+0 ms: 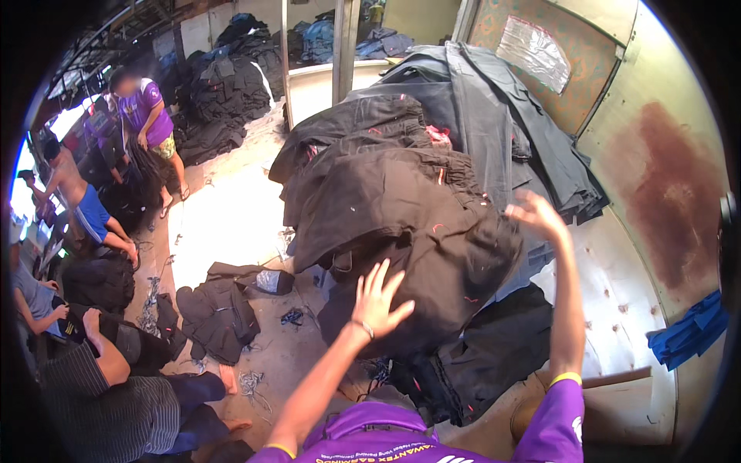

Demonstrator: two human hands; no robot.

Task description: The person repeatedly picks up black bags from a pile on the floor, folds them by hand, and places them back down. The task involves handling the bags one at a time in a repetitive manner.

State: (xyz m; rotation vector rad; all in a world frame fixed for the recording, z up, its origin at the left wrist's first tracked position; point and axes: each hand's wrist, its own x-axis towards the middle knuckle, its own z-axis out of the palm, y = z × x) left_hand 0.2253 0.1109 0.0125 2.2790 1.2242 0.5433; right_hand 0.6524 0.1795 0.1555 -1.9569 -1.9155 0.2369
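Note:
A heap of black trousers (370, 197) with gathered elastic waistbands and bits of red thread lies in front of me. My left hand (378, 302) is spread flat at the near side of the top pair; whether it presses on the cloth or hovers just above, I cannot tell. At the heap's right side, near the waistband (463, 176), my right hand (540, 216) is raised with its fingers apart and slightly bent, nothing in it. Long dark grey garments (482, 108) are draped behind the black ones. Another black garment (494, 347) hangs lower, between my arms.
On the floor at left lie a crumpled dark garment (220, 316) and thread scraps (255, 386). Several people sit or stand along the left, one in a purple shirt (147, 108). A clothes pile (224, 100) stands far back. Blue cloth (689, 332) hangs at right.

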